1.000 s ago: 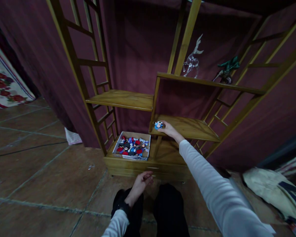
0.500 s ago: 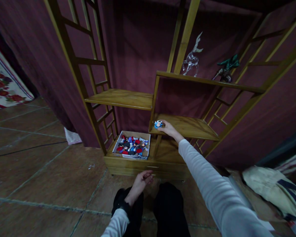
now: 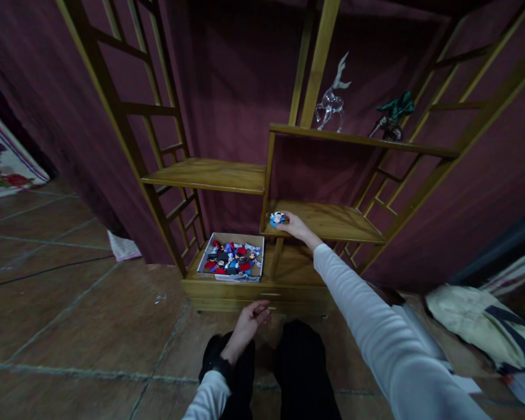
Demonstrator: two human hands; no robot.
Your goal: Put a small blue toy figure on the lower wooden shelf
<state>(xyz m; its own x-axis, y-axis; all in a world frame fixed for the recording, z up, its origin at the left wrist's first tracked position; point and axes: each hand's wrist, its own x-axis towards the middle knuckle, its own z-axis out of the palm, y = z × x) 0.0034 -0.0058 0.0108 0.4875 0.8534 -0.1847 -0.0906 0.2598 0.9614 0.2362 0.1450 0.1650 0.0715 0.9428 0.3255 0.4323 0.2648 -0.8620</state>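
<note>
My right hand [image 3: 294, 224] reaches out to the lower right shelf [image 3: 332, 221] of a wooden rack and grips a small blue and white figurine [image 3: 277, 219] at the shelf's front left corner. The figurine rests on the shelf surface. My left hand [image 3: 250, 318] hangs low over my knees with fingers loosely curled and nothing in it. Below and left of the figurine, a cardboard box [image 3: 233, 259] with several small red, blue and black figurines sits on the rack's base.
A clear glass deer [image 3: 330, 104] and a dark green figure [image 3: 391, 116] stand on the upper right shelf. The left shelf [image 3: 205, 174] is bare. Maroon cloth hangs behind the rack. A bag [image 3: 476, 324] lies on the tiled floor at right.
The view has shifted a little, so everything sits slightly left and lower. My right hand stays on the figurine at the shelf corner; my left hand has barely moved.
</note>
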